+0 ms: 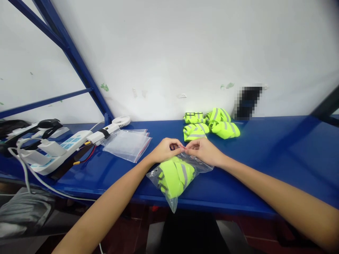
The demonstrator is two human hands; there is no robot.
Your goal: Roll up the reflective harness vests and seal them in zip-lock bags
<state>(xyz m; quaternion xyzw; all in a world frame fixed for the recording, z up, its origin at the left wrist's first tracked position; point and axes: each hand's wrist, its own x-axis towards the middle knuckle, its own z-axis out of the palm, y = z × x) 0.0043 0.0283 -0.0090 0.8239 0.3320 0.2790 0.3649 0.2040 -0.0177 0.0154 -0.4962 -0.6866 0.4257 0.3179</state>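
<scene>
The left hand and right hand nearly meet, fingers pinched on the red-edged mouth of the clear bag, seemingly to keep it aligned. Holding a yellow bundle, the bag lies at the front edge of the surface, probably for easy reach.

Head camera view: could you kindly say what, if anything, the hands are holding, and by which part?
The left hand and right hand pinch the clear plastic bag by its red-lined edge.

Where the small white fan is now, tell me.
The head view shows the small white fan left of centre, at the back of the blue table, just behind the clear bags.
</scene>
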